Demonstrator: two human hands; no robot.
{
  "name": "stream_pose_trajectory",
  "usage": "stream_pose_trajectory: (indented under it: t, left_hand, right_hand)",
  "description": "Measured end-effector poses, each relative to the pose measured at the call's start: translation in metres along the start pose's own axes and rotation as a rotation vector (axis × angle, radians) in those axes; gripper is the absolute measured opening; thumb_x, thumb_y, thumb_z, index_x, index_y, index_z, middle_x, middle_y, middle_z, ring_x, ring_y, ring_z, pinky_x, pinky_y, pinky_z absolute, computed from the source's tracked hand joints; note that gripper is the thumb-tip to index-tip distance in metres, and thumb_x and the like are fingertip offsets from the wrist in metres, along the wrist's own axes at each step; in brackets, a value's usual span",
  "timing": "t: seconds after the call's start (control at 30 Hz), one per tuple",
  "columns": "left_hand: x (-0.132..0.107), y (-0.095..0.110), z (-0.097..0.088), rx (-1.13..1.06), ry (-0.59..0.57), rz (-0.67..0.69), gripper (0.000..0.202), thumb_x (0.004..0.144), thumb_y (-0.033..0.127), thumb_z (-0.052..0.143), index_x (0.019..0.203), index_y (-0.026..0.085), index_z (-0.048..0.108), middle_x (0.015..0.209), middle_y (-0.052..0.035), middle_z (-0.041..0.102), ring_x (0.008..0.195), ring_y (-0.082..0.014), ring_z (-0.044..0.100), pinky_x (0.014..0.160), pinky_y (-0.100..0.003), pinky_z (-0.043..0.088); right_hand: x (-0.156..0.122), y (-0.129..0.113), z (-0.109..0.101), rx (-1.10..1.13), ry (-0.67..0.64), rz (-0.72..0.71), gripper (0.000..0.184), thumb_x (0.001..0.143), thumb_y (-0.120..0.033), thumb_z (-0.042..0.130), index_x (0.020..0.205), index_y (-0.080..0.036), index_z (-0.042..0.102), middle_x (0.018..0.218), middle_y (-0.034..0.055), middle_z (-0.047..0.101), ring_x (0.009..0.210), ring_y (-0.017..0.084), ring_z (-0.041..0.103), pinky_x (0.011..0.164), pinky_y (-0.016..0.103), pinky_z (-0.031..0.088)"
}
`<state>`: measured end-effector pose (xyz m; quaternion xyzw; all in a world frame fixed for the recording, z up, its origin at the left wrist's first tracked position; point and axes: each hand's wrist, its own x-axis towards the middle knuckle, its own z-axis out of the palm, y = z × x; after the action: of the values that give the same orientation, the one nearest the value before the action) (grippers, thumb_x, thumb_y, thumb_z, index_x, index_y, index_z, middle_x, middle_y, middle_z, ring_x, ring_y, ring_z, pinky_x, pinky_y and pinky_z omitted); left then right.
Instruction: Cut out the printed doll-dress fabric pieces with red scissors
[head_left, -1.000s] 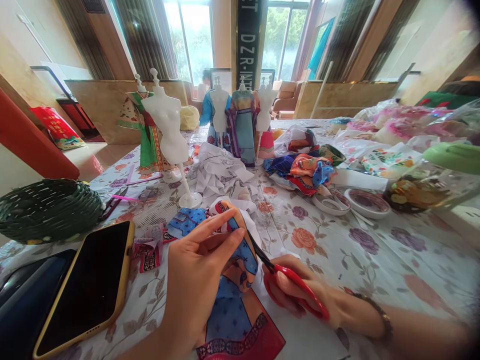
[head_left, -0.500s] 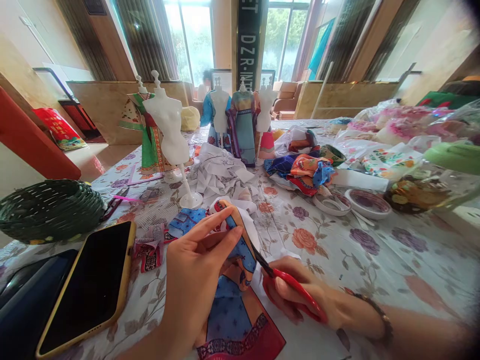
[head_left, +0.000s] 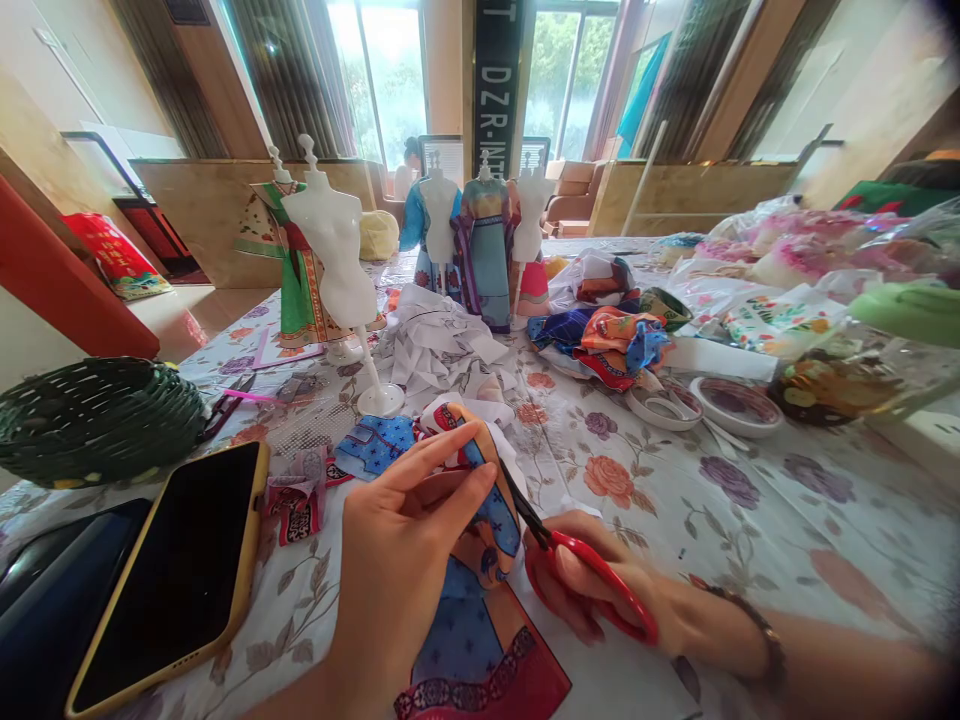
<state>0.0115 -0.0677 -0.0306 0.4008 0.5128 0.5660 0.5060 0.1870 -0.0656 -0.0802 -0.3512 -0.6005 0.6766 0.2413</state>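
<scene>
Left hand (head_left: 409,525): thumb and forefinger pinch the upper fold of a printed cloth (head_left: 459,640). Cloth lies front and centre, its folded top raised, its red-bordered lower part spreading over the near table, between the two hands. Right hand (head_left: 600,575): closed around the red handles of the scissors (head_left: 543,534), dark blades pointing up and away along the cloth's right edge, against its white margin.

Risks, as judged: the fold bends towards the blades, so a slack pinch could let the print slip under them and get nicked. A doubled layer could be caught too, since the cloth curls over itself there. The left fingertips sit close to the blades (closer than I would like); a slip or sudden turn of the wrist might graze them.

Hard to make out: the blade tips, lost against the white margin and fold; whether the blades bite or merely lie alongside. The left hand covers part of the cloth, hiding the remaining left fingers' hold. The cloth's bottom runs out of frame. Exact finger placement inside the handles: cannot tell.
</scene>
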Motion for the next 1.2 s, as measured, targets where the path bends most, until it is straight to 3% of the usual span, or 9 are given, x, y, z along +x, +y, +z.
stream_pose_trajectory:
  t: [0.1, 0.3, 0.73, 0.97, 1.2]
  left_hand:
    - [-0.0005, -0.0006, 0.0, -0.022, -0.018, 0.014, 0.028, 0.071, 0.028, 0.082, 0.099, 0.029, 0.078, 0.072, 0.0026, 0.073, 0.048, -0.0108, 0.064, 0.046, -0.023, 0.061]
    - [-0.0009, 0.0009, 0.0001, -0.089, -0.087, -0.016, 0.027, 0.072, 0.025, 0.081, 0.099, 0.03, 0.077, 0.059, 0.0058, 0.067, 0.038, -0.0114, 0.06, 0.035, -0.021, 0.055]
    - [0.0002, -0.0004, -0.0005, -0.061, -0.055, 0.014, 0.029, 0.07, 0.024, 0.082, 0.098, 0.028, 0.078, 0.066, 0.0033, 0.072, 0.043, -0.0128, 0.064, 0.038, -0.022, 0.058]
    - [0.0009, -0.001, 0.0009, -0.08, -0.073, -0.004, 0.03, 0.07, 0.026, 0.082, 0.1, 0.028, 0.078, 0.061, 0.0046, 0.069, 0.038, -0.0125, 0.061, 0.036, -0.025, 0.057]
    - [0.0026, -0.0033, -0.0026, 0.055, 0.024, 0.054, 0.029, 0.069, 0.029, 0.083, 0.098, 0.03, 0.079, 0.083, 0.0003, 0.078, 0.052, -0.0101, 0.066, 0.053, -0.019, 0.06]
  right_hand:
    - [-0.0018, -0.0007, 0.0009, -0.004, -0.002, 0.0, 0.068, 0.069, -0.087, 0.049, 0.053, -0.021, 0.044, 0.046, -0.0014, 0.044, 0.043, 0.01, 0.037, 0.043, 0.025, 0.026]
    - [-0.0023, -0.0082, 0.0008, -0.046, -0.011, 0.029, 0.072, 0.068, -0.091, 0.043, 0.053, -0.02, 0.042, 0.049, -0.0013, 0.044, 0.044, 0.01, 0.037, 0.043, 0.025, 0.026]
    - [-0.0012, -0.0027, -0.0001, -0.066, -0.033, -0.043, 0.069, 0.078, -0.082, 0.042, 0.049, -0.019, 0.042, 0.045, -0.0017, 0.041, 0.042, 0.008, 0.035, 0.043, 0.024, 0.026]
    - [-0.0016, -0.0011, 0.0004, -0.066, 0.013, -0.052, 0.072, 0.077, -0.085, 0.039, 0.046, -0.02, 0.039, 0.043, -0.0022, 0.038, 0.041, 0.008, 0.034, 0.042, 0.024, 0.025]
    - [0.0007, -0.0019, 0.0003, -0.058, 0.008, -0.028, 0.073, 0.074, -0.086, 0.041, 0.043, -0.02, 0.04, 0.039, -0.0024, 0.039, 0.037, 0.008, 0.033, 0.041, 0.024, 0.026]
